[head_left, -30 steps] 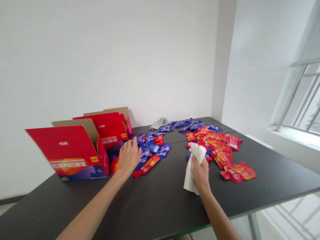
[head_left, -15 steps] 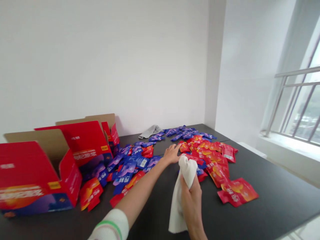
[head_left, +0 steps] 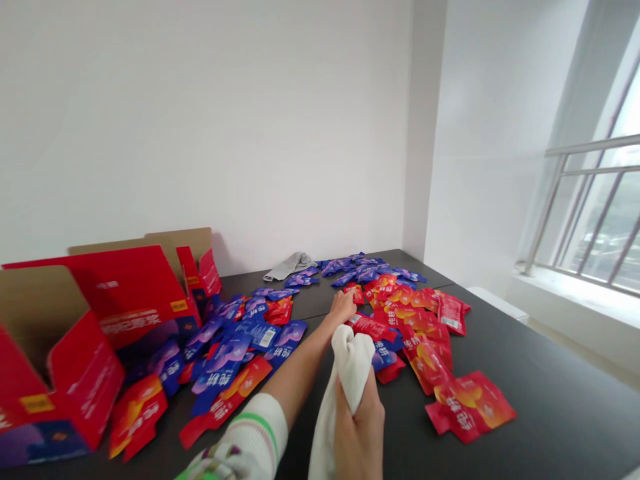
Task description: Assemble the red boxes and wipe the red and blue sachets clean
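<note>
My right hand (head_left: 359, 437) is closed around a white cloth (head_left: 345, 367) that hangs down near the bottom of the view. My left hand (head_left: 343, 307) reaches across the black table (head_left: 550, 393) and rests at the left edge of a pile of red pouches (head_left: 415, 320); its fingers are curled on a red pouch, though I cannot see if they grip it. A pile of blue pouches (head_left: 240, 340) mixed with red ones lies to the left of my arm. More blue pouches (head_left: 365, 270) lie at the far side.
Two open red cardboard boxes (head_left: 55, 380) (head_left: 145, 293) stand at the left of the table. A grey cloth (head_left: 287, 265) lies by the wall. A single red pouch (head_left: 470, 407) lies near the front right. A railed window (head_left: 590, 213) is at the right.
My left hand moved from the blue pile by the box across to the red pile. The view came closer and lower; my right hand with the cloth drew nearer to me.
</note>
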Available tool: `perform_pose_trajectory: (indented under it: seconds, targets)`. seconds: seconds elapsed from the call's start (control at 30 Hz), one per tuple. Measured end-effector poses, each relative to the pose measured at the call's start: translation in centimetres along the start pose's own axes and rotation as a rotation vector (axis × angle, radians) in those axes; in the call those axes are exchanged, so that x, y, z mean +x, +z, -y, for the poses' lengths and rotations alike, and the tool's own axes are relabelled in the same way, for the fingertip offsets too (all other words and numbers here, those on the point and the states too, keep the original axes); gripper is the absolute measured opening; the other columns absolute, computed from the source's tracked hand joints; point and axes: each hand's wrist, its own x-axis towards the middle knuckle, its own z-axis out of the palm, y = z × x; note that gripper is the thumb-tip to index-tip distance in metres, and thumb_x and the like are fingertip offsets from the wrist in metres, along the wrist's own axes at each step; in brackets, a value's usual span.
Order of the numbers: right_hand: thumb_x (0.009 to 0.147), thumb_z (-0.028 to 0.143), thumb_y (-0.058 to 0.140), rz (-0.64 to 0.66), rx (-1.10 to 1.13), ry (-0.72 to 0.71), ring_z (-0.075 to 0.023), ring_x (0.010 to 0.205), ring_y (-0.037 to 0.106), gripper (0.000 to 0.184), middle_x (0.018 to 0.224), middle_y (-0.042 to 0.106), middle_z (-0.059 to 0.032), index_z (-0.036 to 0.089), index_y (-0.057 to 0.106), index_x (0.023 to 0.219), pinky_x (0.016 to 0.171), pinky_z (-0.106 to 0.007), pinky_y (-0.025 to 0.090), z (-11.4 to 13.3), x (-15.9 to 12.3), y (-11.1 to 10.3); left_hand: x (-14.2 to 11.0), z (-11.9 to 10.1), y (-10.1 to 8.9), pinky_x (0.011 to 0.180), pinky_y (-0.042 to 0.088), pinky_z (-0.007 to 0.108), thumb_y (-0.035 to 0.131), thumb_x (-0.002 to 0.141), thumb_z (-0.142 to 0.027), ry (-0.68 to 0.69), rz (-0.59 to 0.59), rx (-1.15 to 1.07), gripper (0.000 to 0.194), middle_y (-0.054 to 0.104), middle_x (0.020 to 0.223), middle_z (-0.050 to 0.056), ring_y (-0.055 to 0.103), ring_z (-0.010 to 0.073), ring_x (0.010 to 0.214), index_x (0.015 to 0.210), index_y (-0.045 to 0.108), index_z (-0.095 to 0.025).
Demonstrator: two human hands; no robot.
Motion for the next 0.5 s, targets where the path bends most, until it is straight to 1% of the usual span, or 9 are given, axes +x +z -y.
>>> perform_pose_trajectory:
  seconds: [0.1, 0.17, 0.27, 0.33, 0.4, 0.43, 0.5]
  targets:
    - [0.087, 0.045, 0.043, -0.016, 0.036, 0.013, -0.0222, 0.089, 0.061, 0.051, 0.096, 0.067, -0.0082, 0.018, 0.045, 0.13, 0.078, -0.03, 0.046, 0.6, 0.0, -0.1, 0.2, 0.2, -0.2, 0.083, 0.043, 0.032, 0.055, 0.081, -0.044, -0.093, 0.005, -0.02, 0.041, 0.058, 0.111, 0.011, 0.055, 0.0219, 0.101, 0.113, 0.051, -0.018]
    - [0.088, 0.045, 0.043, -0.03, 0.062, 0.015, -0.0211, 0.088, 0.062, 0.05, 0.096, 0.067, -0.0078, 0.017, 0.045, 0.13, 0.078, -0.029, 0.046, 0.9, 0.0, -0.1, 0.5, 0.1, -0.3, 0.081, 0.043, 0.032, 0.052, 0.081, -0.049, -0.153, -0.001, -0.037, 0.044, 0.058, 0.111, 0.012, 0.056, 0.0229, 0.1, 0.112, 0.051, -0.019]
    - [0.088, 0.045, 0.042, -0.069, 0.083, -0.007, -0.0204, 0.097, 0.06, 0.052, 0.106, 0.064, -0.0091, 0.017, 0.042, 0.132, 0.082, -0.028, 0.046, 1.2, 0.2, -0.1, 1.3, -0.2, -0.2, 0.081, 0.043, 0.035, 0.045, 0.081, -0.057, -0.248, -0.019, -0.07, 0.049, 0.058, 0.111, 0.015, 0.056, 0.0263, 0.102, 0.11, 0.051, -0.018]
    - [0.088, 0.047, 0.041, -0.103, 0.066, -0.035, -0.0208, 0.104, 0.056, 0.052, 0.113, 0.061, -0.0096, 0.018, 0.043, 0.132, 0.086, -0.029, 0.045, 1.1, 0.3, 0.1, 2.0, -0.5, 0.0, 0.08, 0.043, 0.039, 0.046, 0.077, -0.061, -0.324, -0.033, -0.095, 0.055, 0.057, 0.114, 0.018, 0.053, 0.0312, 0.106, 0.11, 0.051, -0.016]
    - [0.088, 0.049, 0.041, -0.172, 0.038, -0.059, -0.0222, 0.105, 0.056, 0.052, 0.112, 0.061, -0.0102, 0.018, 0.045, 0.13, 0.086, -0.031, 0.046, 0.6, 0.2, 0.5, 2.8, -0.7, 0.3, 0.08, 0.043, 0.042, 0.053, 0.072, -0.06, -0.399, -0.046, -0.117, 0.06, 0.054, 0.118, 0.02, 0.05, 0.0354, 0.11, 0.112, 0.05, -0.015]
    - [0.088, 0.049, 0.042, -0.216, 0.026, -0.065, -0.0231, 0.103, 0.057, 0.052, 0.11, 0.062, -0.0107, 0.018, 0.046, 0.129, 0.084, -0.031, 0.047, 0.3, 0.2, 0.7, 3.2, -0.7, 0.5, 0.08, 0.043, 0.043, 0.057, 0.07, -0.057, -0.431, -0.05, -0.128, 0.061, 0.053, 0.119, 0.021, 0.049, 0.0362, 0.111, 0.114, 0.049, -0.015]
    - [0.088, 0.048, 0.041, -0.289, 0.009, -0.083, -0.0246, 0.096, 0.06, 0.052, 0.106, 0.063, -0.0119, 0.017, 0.047, 0.129, 0.079, -0.032, 0.048, -0.3, 0.0, 1.1, 4.1, -0.6, 0.8, 0.08, 0.044, 0.041, 0.063, 0.067, -0.05, -0.483, -0.051, -0.147, 0.065, 0.051, 0.122, 0.022, 0.05, 0.0354, 0.112, 0.118, 0.047, -0.014]
